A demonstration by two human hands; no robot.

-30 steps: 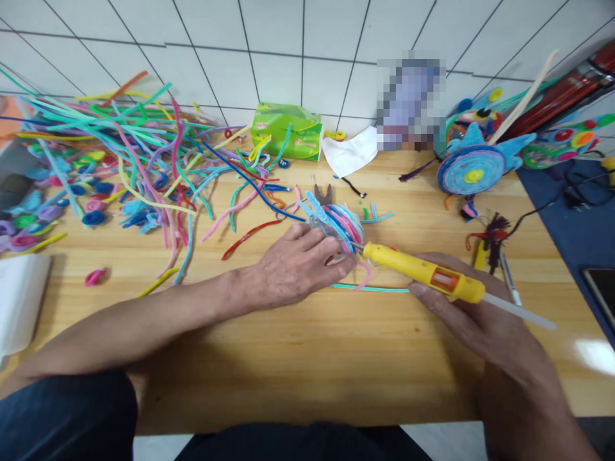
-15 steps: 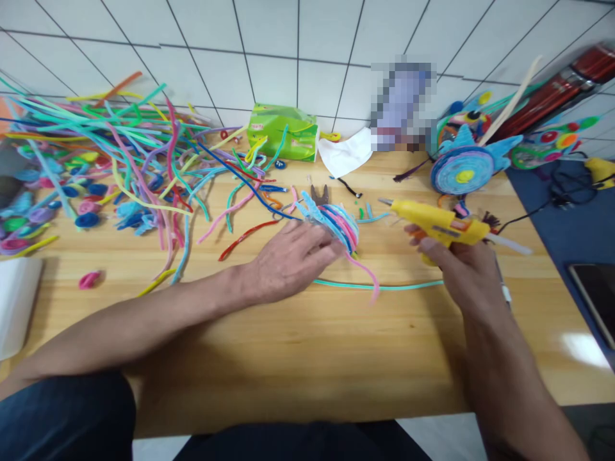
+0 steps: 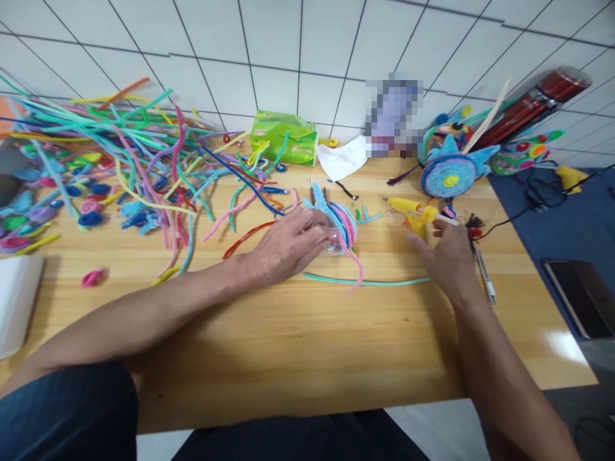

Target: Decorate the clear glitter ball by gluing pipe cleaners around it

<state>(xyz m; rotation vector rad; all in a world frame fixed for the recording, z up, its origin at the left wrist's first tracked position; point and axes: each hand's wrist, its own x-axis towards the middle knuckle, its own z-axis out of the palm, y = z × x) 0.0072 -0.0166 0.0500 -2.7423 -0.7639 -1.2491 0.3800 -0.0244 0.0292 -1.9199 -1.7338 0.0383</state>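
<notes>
My left hand (image 3: 298, 243) is closed around the near left side of a wound pipe-cleaner piece (image 3: 346, 225) in pink, blue and white, with light blue pointed tufts on top. Clear plastic shows beneath its windings, and a loose pink end trails onto the table. On the right, my right hand (image 3: 446, 256) is at the grip and rear of a yellow hot glue gun (image 3: 410, 210), its nozzle pointing left. A white glue stick juts from the back of the gun; some fingers are hidden. Below lies a turquoise pipe cleaner (image 3: 384, 282). Dark plier jaws (image 3: 325, 193) show partly behind the wound piece.
Heaped pipe cleaners (image 3: 120, 137) and small coiled shapes cover the back left. A green tissue pack (image 3: 283, 137) and white paper (image 3: 342, 159) lie by the wall. At the right are a blue disc figure (image 3: 448, 179), a red flask (image 3: 528, 105), a pen (image 3: 485, 275) and a phone (image 3: 583, 298).
My right hand has lowered the glue gun toward the table, and the gun is turned differently. My left hand stays at the wound piece, which has tilted slightly. The camera view has shifted.
</notes>
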